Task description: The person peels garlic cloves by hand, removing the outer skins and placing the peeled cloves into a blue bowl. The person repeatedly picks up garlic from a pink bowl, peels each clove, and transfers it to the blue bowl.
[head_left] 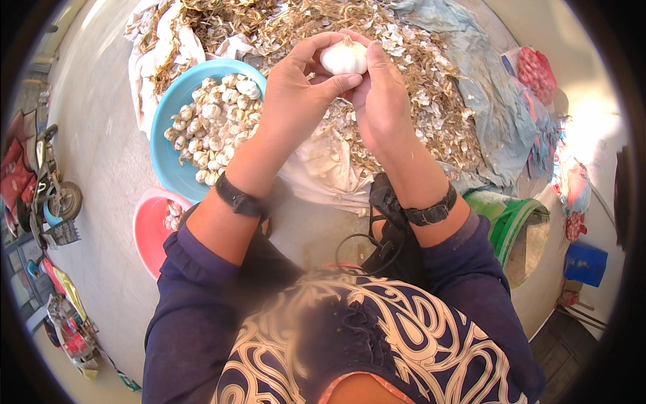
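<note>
A white garlic bulb (344,58) with a short dry stem stub is held between both hands, above the heap of husks. My left hand (308,73) curls around its left side, the thumb lying along the underside. Against its right side press the thumb and fingers of my right hand (382,88). Some fingers are hidden behind the bulb. Left of my left forearm stands a light-blue basin (164,151) containing many garlic bulbs (212,118). Dry garlic skins and stalks (429,101) lie spread beneath and beyond my hands.
A pink basin (146,232) with some garlic stands below the blue one. At right lie a green bucket (504,222) on its side, a blue-grey sheet (484,81), a red mesh sack (537,76) and a blue box (585,265). A wheeled vehicle (63,202) stands far left.
</note>
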`<state>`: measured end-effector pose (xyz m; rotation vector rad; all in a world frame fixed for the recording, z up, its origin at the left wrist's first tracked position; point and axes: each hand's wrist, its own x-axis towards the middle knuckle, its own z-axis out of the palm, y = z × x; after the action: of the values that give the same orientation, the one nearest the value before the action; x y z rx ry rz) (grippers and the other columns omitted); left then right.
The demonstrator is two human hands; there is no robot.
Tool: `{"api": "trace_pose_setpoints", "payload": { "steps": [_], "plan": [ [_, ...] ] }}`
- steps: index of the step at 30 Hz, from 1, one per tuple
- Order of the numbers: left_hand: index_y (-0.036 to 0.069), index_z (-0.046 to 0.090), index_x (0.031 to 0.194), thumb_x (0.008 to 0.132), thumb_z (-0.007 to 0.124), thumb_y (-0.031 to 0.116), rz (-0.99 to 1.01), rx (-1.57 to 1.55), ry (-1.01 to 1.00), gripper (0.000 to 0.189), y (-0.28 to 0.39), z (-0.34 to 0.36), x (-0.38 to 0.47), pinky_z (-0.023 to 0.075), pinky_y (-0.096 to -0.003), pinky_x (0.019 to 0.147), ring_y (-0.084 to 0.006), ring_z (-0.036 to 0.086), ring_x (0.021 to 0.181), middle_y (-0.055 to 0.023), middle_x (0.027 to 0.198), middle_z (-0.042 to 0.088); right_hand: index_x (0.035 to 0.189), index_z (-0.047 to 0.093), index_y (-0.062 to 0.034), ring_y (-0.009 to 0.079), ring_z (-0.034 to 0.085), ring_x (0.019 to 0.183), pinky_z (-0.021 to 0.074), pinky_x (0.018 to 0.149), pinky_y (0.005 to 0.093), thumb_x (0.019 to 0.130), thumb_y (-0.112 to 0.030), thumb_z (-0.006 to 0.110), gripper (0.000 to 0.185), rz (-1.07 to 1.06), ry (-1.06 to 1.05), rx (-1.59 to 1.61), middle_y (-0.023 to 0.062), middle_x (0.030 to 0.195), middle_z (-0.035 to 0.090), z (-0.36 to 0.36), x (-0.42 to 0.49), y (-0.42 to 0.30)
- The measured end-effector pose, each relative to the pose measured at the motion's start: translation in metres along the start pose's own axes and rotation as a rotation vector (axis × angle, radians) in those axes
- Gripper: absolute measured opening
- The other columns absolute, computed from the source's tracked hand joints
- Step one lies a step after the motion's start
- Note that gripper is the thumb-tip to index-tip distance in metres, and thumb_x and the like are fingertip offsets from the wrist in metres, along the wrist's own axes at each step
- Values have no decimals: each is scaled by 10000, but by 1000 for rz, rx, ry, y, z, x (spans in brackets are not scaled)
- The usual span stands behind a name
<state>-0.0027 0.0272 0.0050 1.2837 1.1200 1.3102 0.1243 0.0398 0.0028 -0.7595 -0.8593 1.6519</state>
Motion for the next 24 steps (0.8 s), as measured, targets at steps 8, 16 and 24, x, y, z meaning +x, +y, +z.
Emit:
{"api": "trace_pose_setpoints", "payload": {
  "steps": [8,16,24],
  "plan": [
    [40,563,1204,786,761,8,89,198,62,464,1,2,-3,570,-271,763,-135,666,906,-81,999,675,1294,507,-27,129,594,993,505,857,270,990,-283,593,406,-58,8,-130,83,1088,608,10,0,13],
    [26,567,1164,806,775,28,128,-23,-6,414,5,-9,-1,579,-260,726,-119,670,858,-71,1004,666,1341,488,12,163,609,1041,514,902,317,1069,-287,395,415,-34,-74,-120,115,1173,601,6,-3,2],
    [44,512,1175,941,648,140,-106,-427,50,287,15,-23,-8,521,-254,657,-148,645,782,-99,941,662,1338,498,21,170,626,1001,526,910,331,1052,-227,426,385,5,-88,-167,112,1127,622,16,-8,3]
  ]
}}
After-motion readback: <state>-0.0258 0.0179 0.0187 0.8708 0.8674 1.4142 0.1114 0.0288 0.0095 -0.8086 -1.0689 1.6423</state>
